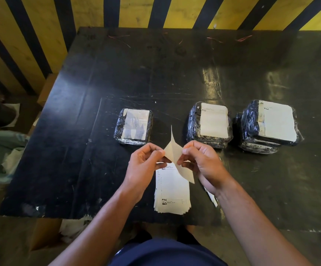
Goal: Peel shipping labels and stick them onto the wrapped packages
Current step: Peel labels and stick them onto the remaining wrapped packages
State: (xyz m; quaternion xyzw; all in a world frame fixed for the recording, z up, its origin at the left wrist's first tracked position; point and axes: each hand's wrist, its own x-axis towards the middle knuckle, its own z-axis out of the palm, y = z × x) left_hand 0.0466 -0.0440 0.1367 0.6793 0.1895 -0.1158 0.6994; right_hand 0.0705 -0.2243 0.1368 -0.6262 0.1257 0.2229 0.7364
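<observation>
Black counter (117, 83) has wrapped packs: two on the right (210, 124) (271, 124) already labelled, left pack (133, 126) looks bare-ish. Label stack (172, 191) sits near. Both hands (143, 166) (204, 162) pinch one label (173, 152), fingers clamped, mid-peel.

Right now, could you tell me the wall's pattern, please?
Yellow with black stripes, the wall in the head view.

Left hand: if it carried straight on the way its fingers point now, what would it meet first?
Probably the right hand, just across the pale peeled label sheet that the left hand pinches; depth is unclear.
</observation>
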